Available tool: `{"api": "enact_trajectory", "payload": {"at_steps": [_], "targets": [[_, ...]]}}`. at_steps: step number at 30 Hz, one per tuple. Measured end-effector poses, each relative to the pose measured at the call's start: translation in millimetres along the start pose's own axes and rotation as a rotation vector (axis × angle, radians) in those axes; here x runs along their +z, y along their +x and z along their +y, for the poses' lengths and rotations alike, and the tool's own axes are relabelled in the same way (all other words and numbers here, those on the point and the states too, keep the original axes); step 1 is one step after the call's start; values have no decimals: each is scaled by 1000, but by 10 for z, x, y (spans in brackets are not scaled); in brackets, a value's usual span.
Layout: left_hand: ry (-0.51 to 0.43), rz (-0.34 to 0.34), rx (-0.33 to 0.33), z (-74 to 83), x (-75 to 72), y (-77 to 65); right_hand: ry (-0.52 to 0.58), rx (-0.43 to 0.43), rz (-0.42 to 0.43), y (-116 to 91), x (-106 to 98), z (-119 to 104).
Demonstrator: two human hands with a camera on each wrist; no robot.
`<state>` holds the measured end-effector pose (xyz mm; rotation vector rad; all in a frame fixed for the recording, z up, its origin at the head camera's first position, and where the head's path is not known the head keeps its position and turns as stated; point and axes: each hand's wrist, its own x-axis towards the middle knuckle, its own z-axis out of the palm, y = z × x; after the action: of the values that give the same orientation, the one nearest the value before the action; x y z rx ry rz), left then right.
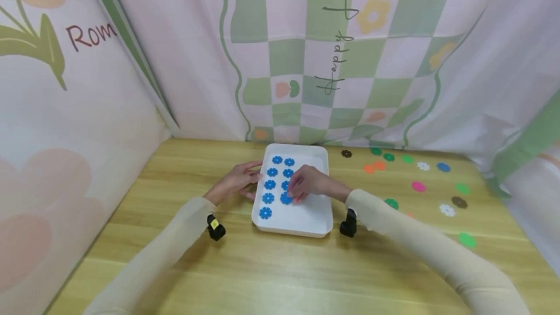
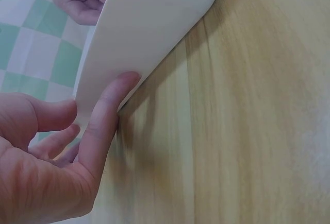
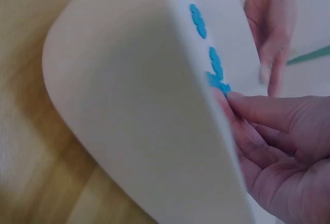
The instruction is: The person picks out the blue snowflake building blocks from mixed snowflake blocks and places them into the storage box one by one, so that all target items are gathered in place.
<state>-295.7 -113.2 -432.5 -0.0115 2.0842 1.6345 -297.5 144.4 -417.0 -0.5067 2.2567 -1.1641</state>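
Note:
A white rectangular tray (image 1: 306,218) lies on the table, with blue flower-shaped discs (image 1: 268,198) laid in two columns on its left side. My right hand (image 1: 305,183) reaches over the tray and pinches a blue flower-shaped disc (image 1: 286,199) in the right column. In the right wrist view, thumb and fingertips meet at that blue disc (image 3: 219,85), partly behind the tray wall. My left hand (image 1: 243,179) rests against the tray's left side. The left wrist view shows one outstretched finger (image 2: 105,108) touching the outer wall, with the thumb close to the rim.
Loose flower-shaped discs lie scattered right of the tray, among them a pink one (image 1: 418,186), a white one (image 1: 447,210), a brown one (image 1: 459,202) and a bright green one (image 1: 466,240). A patterned curtain (image 1: 288,62) hangs behind the wooden table (image 1: 245,276).

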Motion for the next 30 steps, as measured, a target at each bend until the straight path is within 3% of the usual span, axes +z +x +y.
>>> {"api": "enact_trajectory", "payload": {"at_steps": [10, 15, 18, 22, 25, 30], "targets": [[-8, 1, -1, 13, 2, -1, -99, 26, 8, 27, 102, -75], [-15, -3, 5, 3, -3, 11, -200, -22, 22, 23, 80, -69], [-11, -2, -1, 4, -3, 10, -225, -93, 25, -5, 5, -52], [-5, 2, -4, 3, -5, 9, -195, -246, 38, -121, -254, 6], [-10, 2, -3, -10, -10, 18, -184, -317, 93, -271, -546, 109], [-7, 5, -7, -31, -9, 36, -129, -340, 206, -566, -1050, 430]]}}
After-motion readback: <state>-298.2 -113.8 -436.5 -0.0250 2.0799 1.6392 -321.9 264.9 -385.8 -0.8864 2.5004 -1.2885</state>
